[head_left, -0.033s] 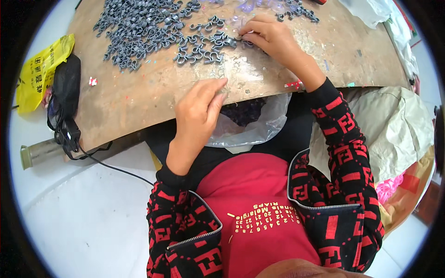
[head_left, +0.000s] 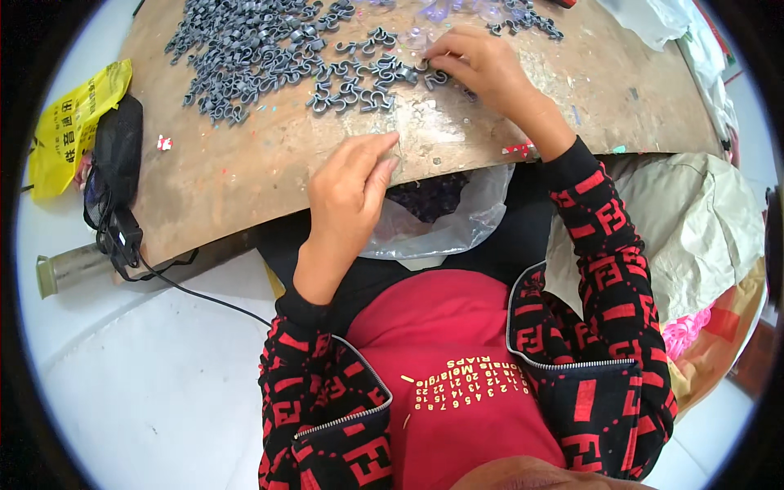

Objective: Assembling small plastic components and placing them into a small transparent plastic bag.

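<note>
A heap of small grey plastic clips (head_left: 245, 49) covers the far left of a worn brown board (head_left: 245, 180). More clips lie loose in a patch (head_left: 359, 82) towards the middle. My right hand (head_left: 490, 69) reaches over that patch, its fingertips pinched on one grey clip (head_left: 434, 78). My left hand (head_left: 351, 192) hovers at the board's near edge with thumb pressed against curled fingers; whether anything is between them is hidden. Just below it a clear plastic bag (head_left: 457, 229) hangs under the edge, with dark pieces inside.
A yellow bag (head_left: 69, 126) and a black mesh pouch (head_left: 118, 147) with a black cable (head_left: 204, 294) lie at the board's left end. A metal cylinder (head_left: 69, 269) sticks out below. A beige sack (head_left: 694, 220) stands at the right. Clear pale parts (head_left: 445, 10) sit at the far edge.
</note>
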Demonstrator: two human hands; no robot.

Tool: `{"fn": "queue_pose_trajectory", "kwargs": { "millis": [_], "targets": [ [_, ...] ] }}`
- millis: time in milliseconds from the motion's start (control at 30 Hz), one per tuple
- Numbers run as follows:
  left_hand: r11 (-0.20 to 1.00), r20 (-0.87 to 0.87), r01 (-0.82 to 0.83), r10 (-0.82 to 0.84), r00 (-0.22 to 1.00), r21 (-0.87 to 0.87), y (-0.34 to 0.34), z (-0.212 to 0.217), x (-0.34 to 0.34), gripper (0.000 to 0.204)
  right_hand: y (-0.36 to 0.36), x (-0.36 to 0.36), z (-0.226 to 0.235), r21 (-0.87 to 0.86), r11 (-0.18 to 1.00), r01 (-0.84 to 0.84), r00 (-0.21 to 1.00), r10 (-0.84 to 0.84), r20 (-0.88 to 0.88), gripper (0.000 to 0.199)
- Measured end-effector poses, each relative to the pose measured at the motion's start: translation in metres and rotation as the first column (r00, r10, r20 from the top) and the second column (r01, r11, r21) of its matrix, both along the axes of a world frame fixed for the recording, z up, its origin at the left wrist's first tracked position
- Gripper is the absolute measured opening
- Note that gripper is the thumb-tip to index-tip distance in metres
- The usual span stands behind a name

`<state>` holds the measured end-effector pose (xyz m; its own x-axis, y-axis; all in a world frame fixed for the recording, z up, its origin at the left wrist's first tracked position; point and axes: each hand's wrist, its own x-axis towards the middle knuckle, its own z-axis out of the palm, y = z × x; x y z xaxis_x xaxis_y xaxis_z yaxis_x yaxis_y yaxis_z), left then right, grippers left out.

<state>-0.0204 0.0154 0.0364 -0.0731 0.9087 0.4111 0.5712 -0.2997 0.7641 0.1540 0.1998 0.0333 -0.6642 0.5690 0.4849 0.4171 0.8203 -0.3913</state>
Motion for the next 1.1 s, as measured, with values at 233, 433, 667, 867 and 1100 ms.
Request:
{"fn": "queue_pose_trajectory", "kwargs": {
  "millis": [233, 433, 667, 867, 1100],
  "targets": [
    [0.996, 0.119, -0.006, 0.016, 0.993, -0.086, -0.003, -0.004, 0.003, 0.024, -0.013, 0.01, 0.034, -0.611, 0.787, -0.084, 0.921, -0.172, -0.349, 0.014],
    [0.794, 0.91, 0.575, -0.07, 0.409, -0.198, -0.026, 0.005, 0.012, 0.025, -0.099, 0.018, 0.05, -0.807, 0.429, -0.405, 0.913, 0.24, -0.33, 0.011],
    [0.764, 0.878, 0.542, 0.066, 0.474, -0.35, -0.03, 0.007, 0.015, 0.012, -0.089, 0.006, 0.036, -0.481, 0.852, -0.206, 0.978, 0.164, -0.129, 0.01],
    [0.841, 0.893, 0.455, 0.068, 0.446, -0.292, -0.04, -0.005, 0.016, 0.018, -0.065, -0.043, -0.005, -0.007, 0.998, -0.068, 0.998, 0.068, -0.018, 0.02],
    [0.875, 0.987, 0.46, 0.101, 0.125, -0.148, -0.042, -0.007, 0.009, 0.015, -0.064, -0.034, 0.012, 0.013, 1.0, -0.029, 0.998, 0.028, 0.053, 0.022]
  ]
}}
